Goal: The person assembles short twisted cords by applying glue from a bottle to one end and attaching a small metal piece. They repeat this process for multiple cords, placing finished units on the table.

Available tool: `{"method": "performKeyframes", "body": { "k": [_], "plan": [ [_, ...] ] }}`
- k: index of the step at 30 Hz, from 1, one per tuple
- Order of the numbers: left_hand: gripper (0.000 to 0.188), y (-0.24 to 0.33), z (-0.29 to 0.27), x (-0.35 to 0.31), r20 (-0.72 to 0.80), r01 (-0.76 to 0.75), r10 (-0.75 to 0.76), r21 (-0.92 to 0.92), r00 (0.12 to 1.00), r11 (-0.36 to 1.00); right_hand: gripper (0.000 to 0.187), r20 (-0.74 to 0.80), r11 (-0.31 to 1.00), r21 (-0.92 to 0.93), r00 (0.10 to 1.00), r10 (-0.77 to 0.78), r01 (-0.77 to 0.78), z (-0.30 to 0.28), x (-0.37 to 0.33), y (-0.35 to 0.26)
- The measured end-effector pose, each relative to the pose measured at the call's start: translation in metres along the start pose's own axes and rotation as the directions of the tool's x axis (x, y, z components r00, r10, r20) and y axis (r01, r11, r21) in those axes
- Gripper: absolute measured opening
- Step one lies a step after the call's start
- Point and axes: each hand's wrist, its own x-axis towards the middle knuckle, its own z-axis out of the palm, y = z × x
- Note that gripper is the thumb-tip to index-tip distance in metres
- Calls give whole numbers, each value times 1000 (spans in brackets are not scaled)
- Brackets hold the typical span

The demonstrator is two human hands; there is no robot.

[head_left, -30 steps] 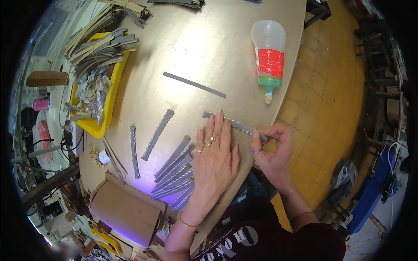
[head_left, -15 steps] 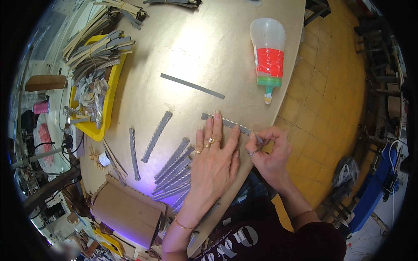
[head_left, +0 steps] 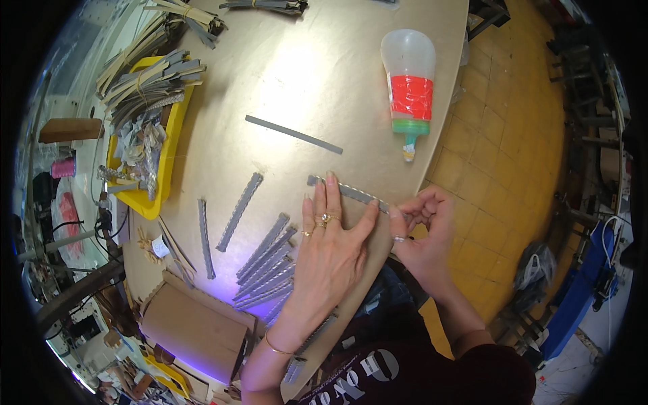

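Note:
A grey strip with a light braided cord along its long edge (head_left: 355, 194) lies slantwise on the table. My left hand (head_left: 332, 250) rests palm down with its fingers stretched out, the fingertips pressing on the strip. At the strip's right end, my right hand (head_left: 426, 236) is closed in a pinch by the table's edge; its fingers hide what exactly is between them. Farther back lies a plain grey strip (head_left: 293, 134). Left of my left hand, several corded strips (head_left: 264, 260) lie fanned in a group, with two more, one (head_left: 239, 212) and another (head_left: 206, 239), lying apart.
A squeeze bottle with a red band and green cap (head_left: 410, 94) lies at the right. On the left, a yellow tray (head_left: 174, 145) holds scraps and bundled strips (head_left: 145, 84). A brown cardboard piece (head_left: 196, 331) is at the near left. The table's edge runs close to my right hand.
My right hand has shifted slightly right, and its thumb now sits a little lower. My left index finger has spread right along the strip. The whole view has drifted a little.

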Motion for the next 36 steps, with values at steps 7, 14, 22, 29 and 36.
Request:
{"method": "performKeyframes", "body": {
  "k": [7,14,22,29,36],
  "plan": [
    [51,0,2,0,-17,-15,17,77,1000,997,43,83,939,202,960,266,-278,-14,-3,0],
    [52,1,1,1,-13,-26,27,61,1000,998,41,98,921,265,958,268,-285,-12,-2,3],
    [51,-1,2,1,7,-50,50,115,999,992,40,103,917,245,948,300,-316,-11,0,1],
    [54,-2,4,-1,13,-77,76,161,997,984,38,156,908,163,919,363,-387,-17,4,-3],
    [59,-3,7,-1,-13,-72,74,131,997,989,39,351,786,215,797,492,-579,-40,9,20]
  ]
}}
